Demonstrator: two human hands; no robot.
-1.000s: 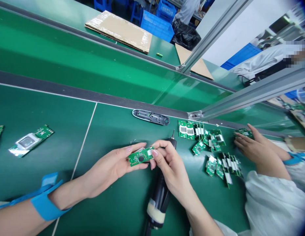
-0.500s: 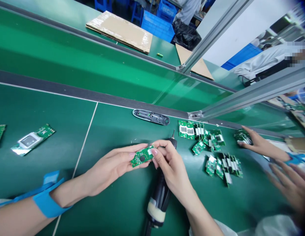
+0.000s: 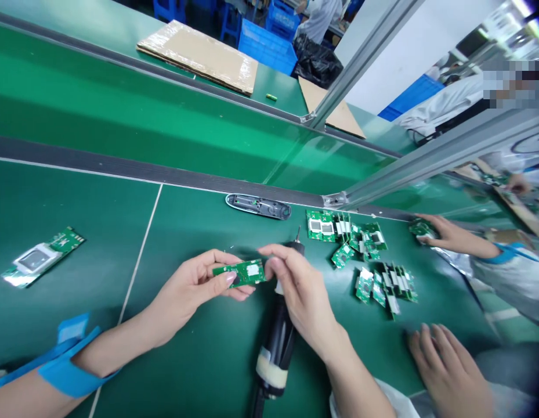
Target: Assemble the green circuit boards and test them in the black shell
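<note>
My left hand (image 3: 203, 281) holds a small green circuit board (image 3: 247, 271) between thumb and fingers, its white patch facing up. At the board's right end is my right hand (image 3: 295, 284), thumb and forefinger apart; whether they touch the board's edge is unclear. Under my right hand lies a black electric screwdriver (image 3: 275, 342), its bit pointing away from me. A dark oval casing (image 3: 258, 206) rests by the back ledge. Several circuit boards (image 3: 324, 225) are grouped to the right, some standing on edge.
Another board with a framed screen (image 3: 40, 258) lies at the left. Another person's hands (image 3: 454, 235) reach in from the right, one on more boards. A metal post (image 3: 369, 174) rises behind, and cardboard (image 3: 199, 55) lies beyond the green divider.
My right thumb and forefinger have come off the board's face and opened. The board has turned slightly in my left hand. The other person's nearer hand has come down to the table.
</note>
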